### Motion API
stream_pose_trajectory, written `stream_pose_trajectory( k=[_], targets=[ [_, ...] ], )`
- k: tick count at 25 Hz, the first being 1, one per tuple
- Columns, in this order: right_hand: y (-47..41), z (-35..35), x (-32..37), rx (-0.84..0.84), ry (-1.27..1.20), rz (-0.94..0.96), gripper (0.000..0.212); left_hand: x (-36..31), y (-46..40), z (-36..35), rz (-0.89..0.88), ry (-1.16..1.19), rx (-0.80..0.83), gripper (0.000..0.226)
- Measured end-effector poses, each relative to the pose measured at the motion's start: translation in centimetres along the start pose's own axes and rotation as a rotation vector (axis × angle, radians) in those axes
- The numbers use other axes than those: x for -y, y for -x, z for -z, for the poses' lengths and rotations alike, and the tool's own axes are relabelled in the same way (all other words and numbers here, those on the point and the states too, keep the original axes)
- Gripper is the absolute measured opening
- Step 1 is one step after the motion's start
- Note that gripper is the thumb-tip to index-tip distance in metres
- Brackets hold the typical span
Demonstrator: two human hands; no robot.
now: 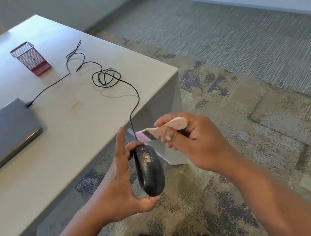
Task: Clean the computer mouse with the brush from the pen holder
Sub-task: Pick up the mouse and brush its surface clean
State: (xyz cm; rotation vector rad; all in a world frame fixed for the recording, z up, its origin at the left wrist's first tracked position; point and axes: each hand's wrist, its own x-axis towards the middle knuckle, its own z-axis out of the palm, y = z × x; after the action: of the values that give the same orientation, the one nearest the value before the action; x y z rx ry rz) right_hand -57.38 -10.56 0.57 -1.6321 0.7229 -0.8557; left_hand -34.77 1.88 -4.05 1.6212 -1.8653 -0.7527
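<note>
Now the left hand (pixel 120 175) cradles the dusty black corded computer mouse (pixel 148 171) off the white desk's (pixel 80 117) edge, thumb and fingers curled round it, long axis running away from the person. Just beyond its cable end, the right hand (pixel 190 140) pinches the wooden-handled, pink-bristled brush (pixel 161 129), bristles seemingly short of contact.
</note>
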Motion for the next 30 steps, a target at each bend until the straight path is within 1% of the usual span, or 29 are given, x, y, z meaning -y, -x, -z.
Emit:
stream_pose_trajectory(
  k=[1,3,6,9,15,18,23,26,30],
  targets=[
    [0.0,0.0,0.2,0.048,0.104,0.034,0.014,0.1,0.0,0.0,0.002,-0.002,-0.003,0.166],
    [-0.1,-0.1,0.6,0.137,0.226,0.067,0.010,0.1,0.1,0.1,0.032,0.011,-0.006,0.167],
    [-0.2,-0.2,1.1,0.204,0.320,0.081,0.011,0.2,0.2,0.2,0.076,0.035,-0.009,0.168],
    [-0.1,-0.4,1.4,0.267,0.366,0.081,0.015,0.3,0.2,0.3,0.079,0.043,-0.005,0.168],
    [0.2,0.0,2.1,0.321,0.360,0.110,0.019,0.2,0.4,0.6,0.029,0.001,-0.005,0.166],
    [0.6,0.4,2.3,0.358,0.329,0.102,0.020,0.3,0.4,0.8,0.038,-0.008,-0.018,0.164],
    [1.6,1.8,2.0,0.406,0.241,-0.003,0.028,0.8,0.4,0.9,0.050,-0.002,-0.023,0.164],
    [2.2,3.2,1.3,0.437,0.243,-0.049,0.028,0.9,0.3,0.8,0.042,0.000,-0.021,0.165],
    [2.6,4.8,-0.2,0.459,0.250,-0.167,0.022,1.2,0.1,1.0,0.054,0.002,-0.027,0.168]
  ],
)
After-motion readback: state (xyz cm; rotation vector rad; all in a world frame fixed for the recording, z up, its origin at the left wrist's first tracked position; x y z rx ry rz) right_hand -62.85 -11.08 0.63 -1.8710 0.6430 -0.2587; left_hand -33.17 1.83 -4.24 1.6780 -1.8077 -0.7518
